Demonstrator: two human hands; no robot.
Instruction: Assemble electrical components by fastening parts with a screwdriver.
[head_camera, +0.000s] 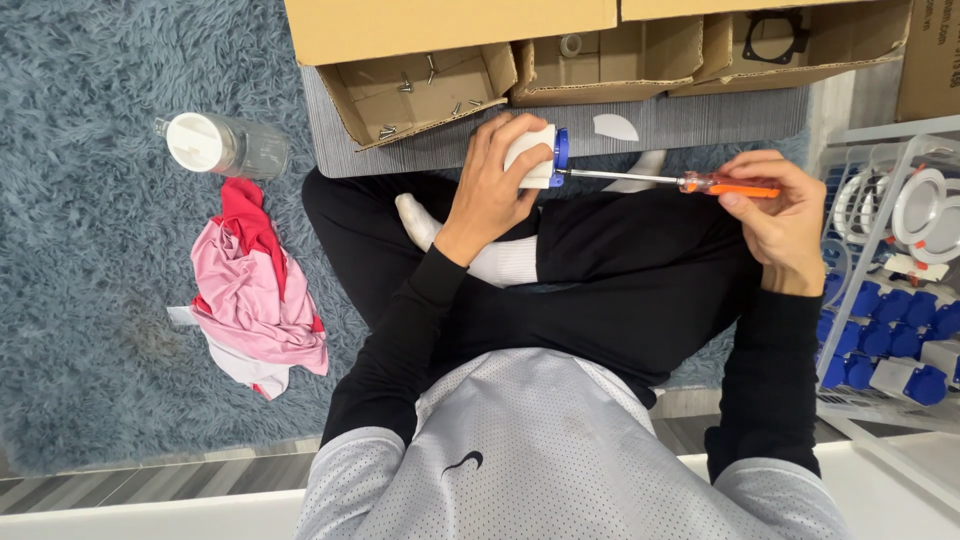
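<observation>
We have the white and blue socket (538, 157) over our lap, left hand (492, 190) clamped around it, right hand (775, 215) clamped on the orange screwdriver (668, 181); best keep the blade square to the blue face.

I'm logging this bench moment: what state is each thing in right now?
White and blue socket: gripped in left hand, blue end toward screwdriver.
Orange-handled screwdriver: in right hand, level, tip at the blue end.
Clear jar: lying on its side, capped.
Small cardboard box: open, loose screws inside.
Pink and red cloth: crumpled on the rug.
</observation>
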